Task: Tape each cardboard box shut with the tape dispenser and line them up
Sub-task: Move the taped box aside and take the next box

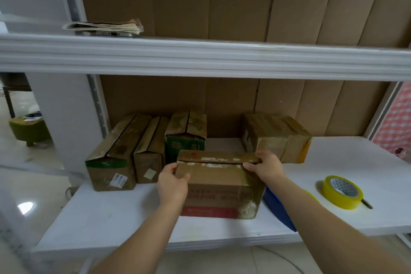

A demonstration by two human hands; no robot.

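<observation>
A brown cardboard box [220, 189] with a red band along its bottom stands on the white shelf [344, 162] in front of me. My left hand [172, 181] grips its top left corner. At the top right corner my right hand [265, 165] holds the flaps, fingers curled over the edge. Three boxes [124, 151] stand side by side at the back left, and one more box [275, 138] sits at the back right. A blue object [278, 209], possibly the tape dispenser, lies right of the held box, partly hidden by my right arm. A yellow tape roll [342, 191] lies further right.
The upper shelf edge [200, 58] runs across overhead, with a stack of folded papers [106, 26] on it. Flattened cardboard sheets [244, 100] line the back. A green stool [29, 127] stands on the floor at left.
</observation>
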